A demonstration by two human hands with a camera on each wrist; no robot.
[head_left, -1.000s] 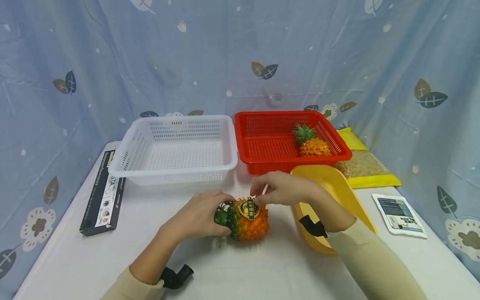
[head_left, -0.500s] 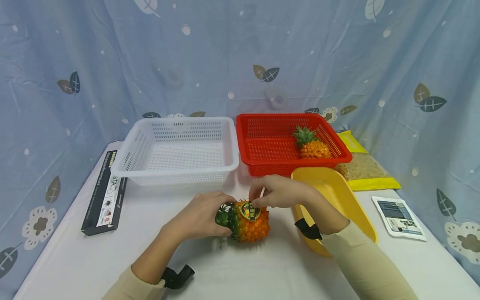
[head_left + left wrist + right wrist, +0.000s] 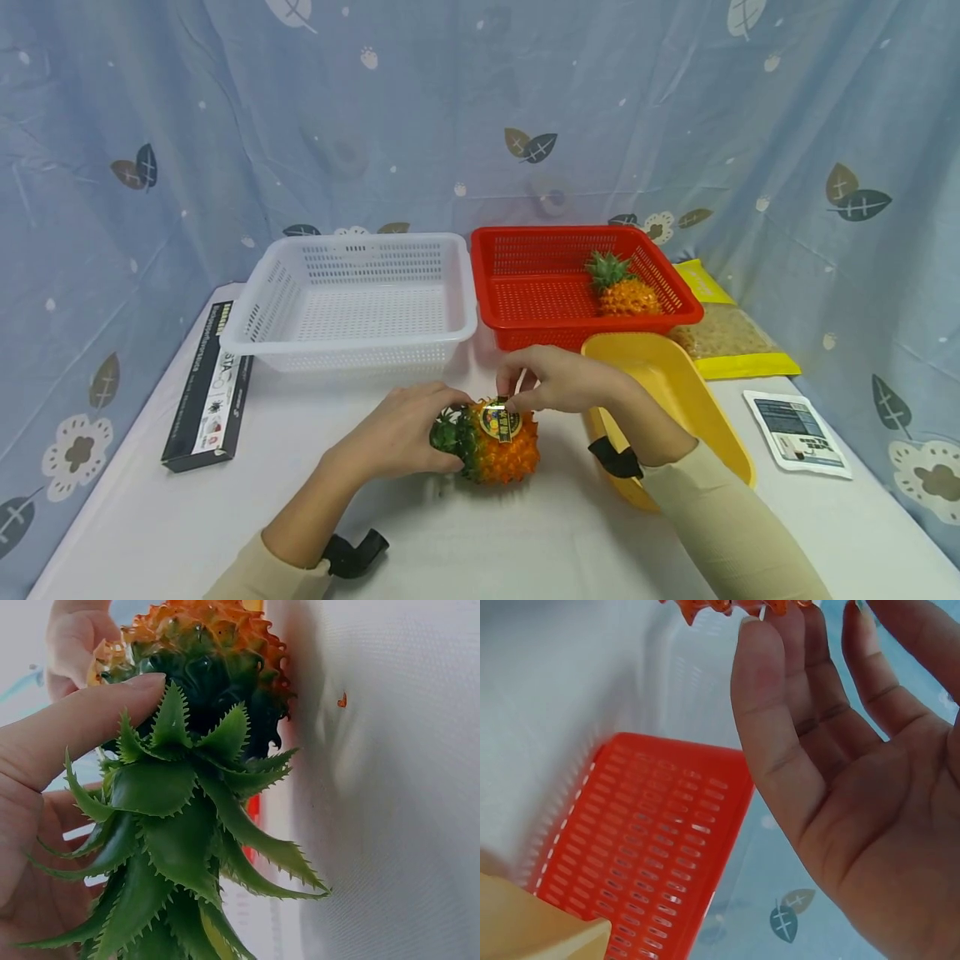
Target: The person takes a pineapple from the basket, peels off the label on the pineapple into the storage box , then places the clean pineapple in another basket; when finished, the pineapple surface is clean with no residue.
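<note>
A small pineapple (image 3: 510, 458) with orange-and-green spiky skin and green leaves (image 3: 161, 840) lies on its side on the white cloth. My left hand (image 3: 405, 429) grips it near the base of its crown, the thumb (image 3: 112, 712) laid across the skin. A round black-and-yellow label (image 3: 495, 422) with a strip sits on top of the fruit. My right hand (image 3: 558, 379) bends over it, thumb and fingertips pinching the label's upper edge. In the right wrist view the fruit shows only as an orange edge above my right hand (image 3: 885, 810), and the label is hidden.
A white basket (image 3: 348, 346) stands behind on the left. Beside it, a red basket (image 3: 592, 325) holds another pineapple (image 3: 628, 296). A yellow bin (image 3: 697, 408) lies under my right forearm. At the sides are a black box (image 3: 206, 392), a yellow bag (image 3: 720, 329) and a white packet (image 3: 797, 433).
My right hand has moved slightly left, its fingertips now over the label's top edge. My left hand and the pineapple have stayed nearly in place.
</note>
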